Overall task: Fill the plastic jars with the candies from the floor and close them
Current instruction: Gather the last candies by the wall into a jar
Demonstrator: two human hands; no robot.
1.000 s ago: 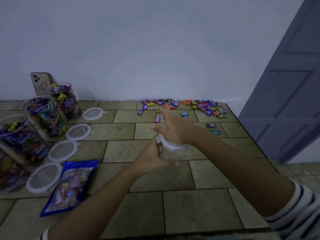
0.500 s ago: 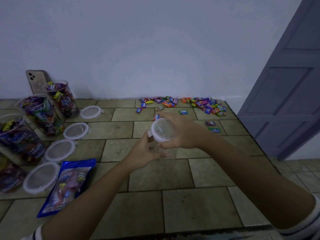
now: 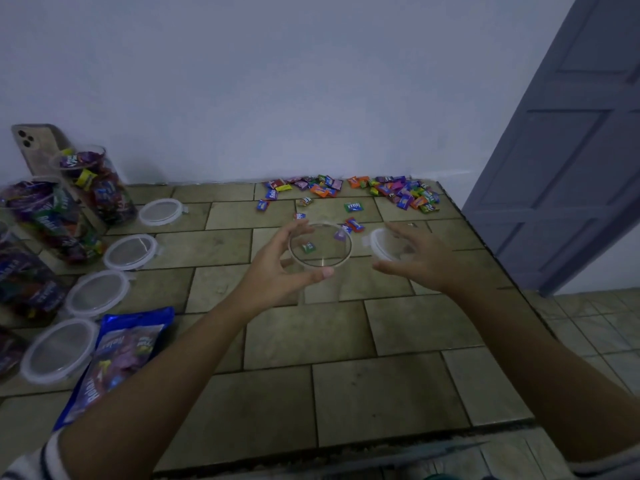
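Jar (image 3: 320,259) clasped at the rim in my left hand (image 3: 277,271), lid (image 3: 379,242) pinched in my right hand (image 3: 420,263) (I'd park it at three o'clock), then scoop candies (image 3: 398,195) from twelve.

Left hand (image 3: 277,268) forward at centre, thumb and fingers curled round rim of clear jar (image 3: 318,287), right hand (image 3: 417,261) just beside it, palm down, fingers spread, holding lid (image 3: 377,242), left forearm (image 3: 166,368) and right forearm (image 3: 519,344) bare, outstretched.
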